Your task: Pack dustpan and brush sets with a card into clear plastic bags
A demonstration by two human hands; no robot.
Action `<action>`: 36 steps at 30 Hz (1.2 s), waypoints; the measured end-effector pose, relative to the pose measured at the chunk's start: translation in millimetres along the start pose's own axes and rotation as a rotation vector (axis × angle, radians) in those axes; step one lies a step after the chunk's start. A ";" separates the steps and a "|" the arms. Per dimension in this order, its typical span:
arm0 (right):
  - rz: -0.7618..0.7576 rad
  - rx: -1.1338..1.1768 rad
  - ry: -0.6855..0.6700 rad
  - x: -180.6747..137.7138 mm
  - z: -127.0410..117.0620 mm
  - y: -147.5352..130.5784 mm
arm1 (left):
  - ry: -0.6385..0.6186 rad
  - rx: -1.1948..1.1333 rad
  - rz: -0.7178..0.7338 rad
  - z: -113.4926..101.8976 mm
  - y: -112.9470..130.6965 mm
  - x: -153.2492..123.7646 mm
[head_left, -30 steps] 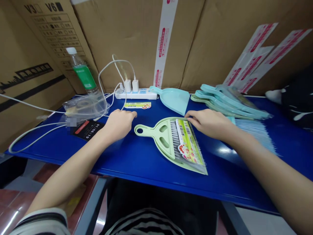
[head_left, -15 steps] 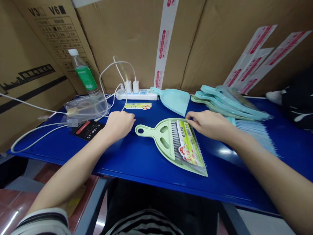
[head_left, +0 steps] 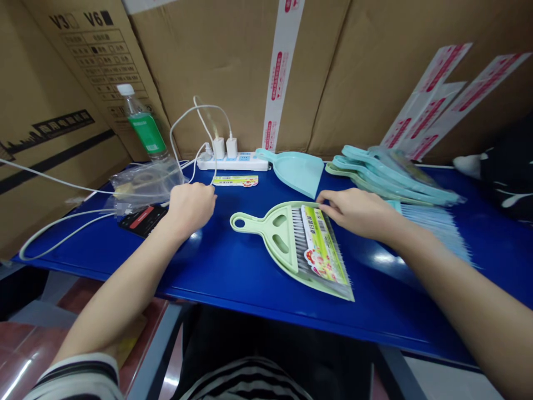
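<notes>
Since the earlier frame, the left hand (head_left: 192,210) has moved toward nine o'clock, covering more of the phone (head_left: 145,221); its fingers are curled inward, and whether they hold anything cannot be told. The green dustpan-and-brush set (head_left: 291,250) lies flat on the blue surface (head_left: 233,272), handle toward nine o'clock. At its one-o'clock edge is the right hand (head_left: 352,210), fingers nearly together; grip or mere touch cannot be distinguished. A light-blue dustpan (head_left: 300,171) lies at twelve o'clock, a stacked pile (head_left: 395,176) at two.
</notes>
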State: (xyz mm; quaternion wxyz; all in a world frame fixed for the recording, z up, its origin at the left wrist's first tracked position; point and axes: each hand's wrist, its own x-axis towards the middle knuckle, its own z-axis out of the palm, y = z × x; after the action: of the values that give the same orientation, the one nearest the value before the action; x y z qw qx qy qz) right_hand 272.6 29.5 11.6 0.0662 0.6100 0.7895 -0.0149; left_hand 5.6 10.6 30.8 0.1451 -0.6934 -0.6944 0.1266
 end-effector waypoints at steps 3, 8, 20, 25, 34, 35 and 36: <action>0.013 0.012 -0.007 -1.5 -2.1 -2.1 | 0.033 0.012 -0.070 -0.2 -9.2 2.1; 0.018 0.024 -0.008 -1.2 -1.8 -2.2 | -0.051 0.032 -0.127 2.2 -21.2 8.6; -0.242 0.106 0.281 13.6 23.1 19.4 | -0.122 0.072 -0.104 4.6 -18.0 12.8; -0.352 0.132 0.346 17.2 29.8 18.5 | -0.057 0.073 -0.072 6.4 -8.5 4.8; -0.322 0.201 0.260 16.2 28.3 12.9 | 0.059 0.023 0.191 9.2 7.6 -8.9; -0.315 0.219 0.251 15.9 27.7 12.3 | 0.064 0.023 0.231 9.5 8.0 -8.9; -0.311 0.235 0.247 16.0 27.3 11.9 | 0.067 0.024 0.268 9.6 8.3 -8.8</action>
State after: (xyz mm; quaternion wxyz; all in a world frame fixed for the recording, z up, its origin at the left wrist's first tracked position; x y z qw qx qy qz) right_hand 282.5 45.0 -16.8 -0.1055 0.4816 0.8690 -0.0417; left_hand 9.7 2.2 18.6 0.1586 -0.7818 -0.5889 0.1299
